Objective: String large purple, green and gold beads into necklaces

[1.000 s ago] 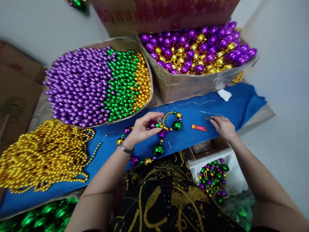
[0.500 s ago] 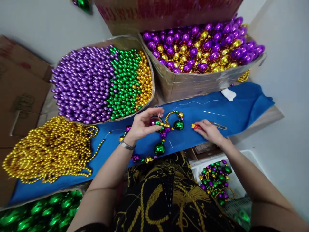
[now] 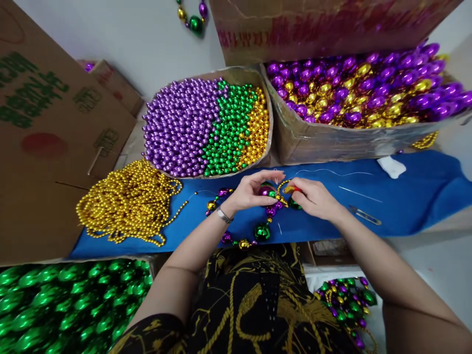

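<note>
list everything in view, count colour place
Bead necklace: one, purple, green, gold, centre
Lighter: one, red, yellow, centre
Thread snips: one, metallic, right
Needle: one, silver, right
Long thread: one, white, centre
Scrap: one, white, right
Cloth: one, blue, middle
Strand heap: one, gold, left
Small beads: boxful, purple, green, gold, back
Large beads: boxful, purple, gold, back right
Shiny beads: boxful, green, bottom left
Hanging necklace: one, multicoloured, top
Necklace pile: one, multicoloured, bottom right
Cardboard boxes: several, brown, left
Wristband: one, silver, centre
Garment: one, black, gold, bottom
Left hand: one, bare, holding necklace
Right hand: one, bare, holding lighter
</note>
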`<state>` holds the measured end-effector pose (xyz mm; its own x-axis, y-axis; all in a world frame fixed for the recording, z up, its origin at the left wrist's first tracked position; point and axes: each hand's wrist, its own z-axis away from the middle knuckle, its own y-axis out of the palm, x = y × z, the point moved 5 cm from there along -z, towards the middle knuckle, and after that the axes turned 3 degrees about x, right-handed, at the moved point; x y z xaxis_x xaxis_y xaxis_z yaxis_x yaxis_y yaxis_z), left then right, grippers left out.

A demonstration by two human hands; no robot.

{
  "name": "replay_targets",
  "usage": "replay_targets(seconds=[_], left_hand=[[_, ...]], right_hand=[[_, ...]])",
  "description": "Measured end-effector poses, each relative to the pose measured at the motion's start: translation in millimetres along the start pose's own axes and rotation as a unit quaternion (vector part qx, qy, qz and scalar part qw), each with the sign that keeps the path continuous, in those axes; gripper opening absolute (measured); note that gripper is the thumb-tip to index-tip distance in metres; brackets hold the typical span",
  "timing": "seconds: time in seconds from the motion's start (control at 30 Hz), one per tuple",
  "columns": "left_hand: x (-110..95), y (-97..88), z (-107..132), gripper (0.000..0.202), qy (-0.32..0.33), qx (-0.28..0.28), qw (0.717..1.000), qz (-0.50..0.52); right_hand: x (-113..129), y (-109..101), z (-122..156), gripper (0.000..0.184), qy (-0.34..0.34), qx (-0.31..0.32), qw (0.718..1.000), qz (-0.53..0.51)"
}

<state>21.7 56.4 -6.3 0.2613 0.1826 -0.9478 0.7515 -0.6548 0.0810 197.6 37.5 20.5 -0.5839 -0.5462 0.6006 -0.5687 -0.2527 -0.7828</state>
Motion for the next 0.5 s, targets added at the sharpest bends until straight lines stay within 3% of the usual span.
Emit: replay_targets(seconds=[0.17,0.5], left_hand=[[2,-1.8,0,0.068,0.005,0.005,1.000,0.013],[5,-4.3,-3,0.069,0.013,0.004,0.999,0.030]], right_hand=[[6,4,-15,0.045,-0.022,-0.017,0.996,0.084],[14,3,-19,0.048,-0.074,-0.041,0.983,0.164]])
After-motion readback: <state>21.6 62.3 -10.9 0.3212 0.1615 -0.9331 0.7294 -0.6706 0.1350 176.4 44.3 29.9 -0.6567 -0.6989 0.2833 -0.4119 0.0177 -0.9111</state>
